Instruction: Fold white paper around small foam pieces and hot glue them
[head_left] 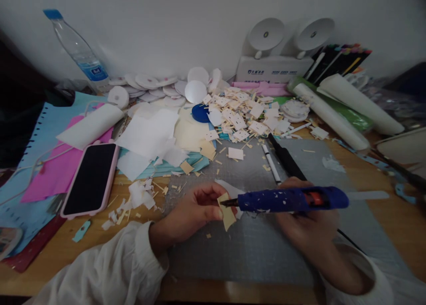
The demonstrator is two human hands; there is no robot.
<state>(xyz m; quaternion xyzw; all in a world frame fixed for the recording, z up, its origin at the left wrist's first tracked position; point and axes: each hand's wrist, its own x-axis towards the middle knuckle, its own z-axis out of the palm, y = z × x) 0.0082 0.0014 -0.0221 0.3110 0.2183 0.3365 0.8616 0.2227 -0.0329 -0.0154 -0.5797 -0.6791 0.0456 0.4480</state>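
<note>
My left hand (201, 205) pinches a small pale-yellow piece of paper (229, 219) over the grey cutting mat (266, 256). In my right hand (308, 225) is a blue hot glue gun (273, 200), held sideways with a clear glue stick (369, 195) sticking out of its back end. The dark nozzle of the gun points left and meets or overlaps the yellow paper; whether it touches cannot be told. Behind my left fingers lies a white scrap, partly hidden. A white pen (271, 164) and a black tool (286, 156) rest just beyond my right hand.
A heap of small cream cards with drawn marks (236, 114) spreads at the back, beside white discs (196, 92). A pink-cased phone (91, 178), paper scraps (141, 196) and coloured sheets (60, 163) lie left. A water bottle (80, 52) leans behind; paper rolls (333, 116) lie right.
</note>
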